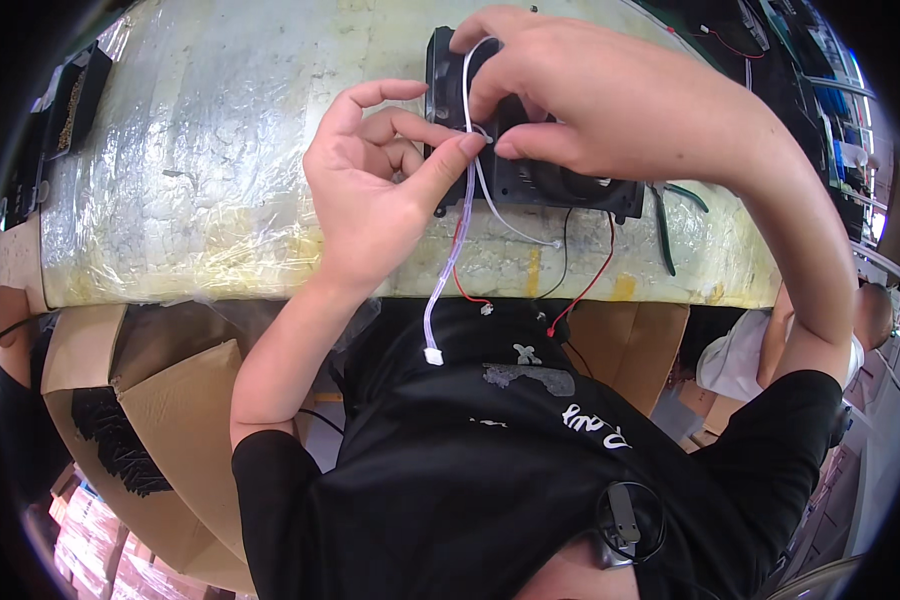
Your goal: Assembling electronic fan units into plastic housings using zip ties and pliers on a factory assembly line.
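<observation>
Pale cable (449, 258), head view: it lay across the left part of the black housing (518, 190), its long axis running from there toward me, its white plug (432, 356) beyond the near edge of the plastic-covered table (220, 200). My left hand (375, 205), at the housing's left side, had thumb and forefinger pinched together on the cable, the other fingers loosely raised. My right hand (590, 90) arched over the housing from its right, fingers curled, thumb apart; whether it gripped anything, I could not tell. My left was thus the nearer hand, my right thumb just beside its pinch. Left of the housing the table top stretched broadly; a red lead (611, 236) trailed from the housing's near edge, and pliers (664, 235) lay just beside its right end.
</observation>
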Tool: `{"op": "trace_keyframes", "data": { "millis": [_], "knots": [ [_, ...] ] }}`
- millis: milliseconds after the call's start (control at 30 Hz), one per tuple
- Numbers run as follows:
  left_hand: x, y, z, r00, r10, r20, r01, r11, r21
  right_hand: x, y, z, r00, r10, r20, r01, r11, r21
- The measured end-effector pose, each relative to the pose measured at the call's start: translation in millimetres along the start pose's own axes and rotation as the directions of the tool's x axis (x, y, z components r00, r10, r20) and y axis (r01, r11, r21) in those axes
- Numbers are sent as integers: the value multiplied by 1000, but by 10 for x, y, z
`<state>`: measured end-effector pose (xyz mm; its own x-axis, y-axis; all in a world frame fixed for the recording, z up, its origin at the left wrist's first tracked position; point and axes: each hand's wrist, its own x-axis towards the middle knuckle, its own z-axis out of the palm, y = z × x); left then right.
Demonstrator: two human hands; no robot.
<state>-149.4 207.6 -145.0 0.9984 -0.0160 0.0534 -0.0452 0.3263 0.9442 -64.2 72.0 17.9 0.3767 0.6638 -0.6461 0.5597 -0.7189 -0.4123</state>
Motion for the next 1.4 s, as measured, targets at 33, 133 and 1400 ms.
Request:
{"op": "trace_keyframes", "data": {
  "millis": [33,133,1400],
  "knots": [
    [1,5,0,1000,0,1,0,1000,-2,-10,50,15,998,-41,-44,39,998,-47],
    [-2,20,-2,994,-93,-52,88,992,-92,-36,64,-6,989,-43,-140,43,999,-5],
    [54,31,-53,972,-234,-35,227,964,-138,60,466,330,941,-149,-304,171,984,46]
  ]
}}
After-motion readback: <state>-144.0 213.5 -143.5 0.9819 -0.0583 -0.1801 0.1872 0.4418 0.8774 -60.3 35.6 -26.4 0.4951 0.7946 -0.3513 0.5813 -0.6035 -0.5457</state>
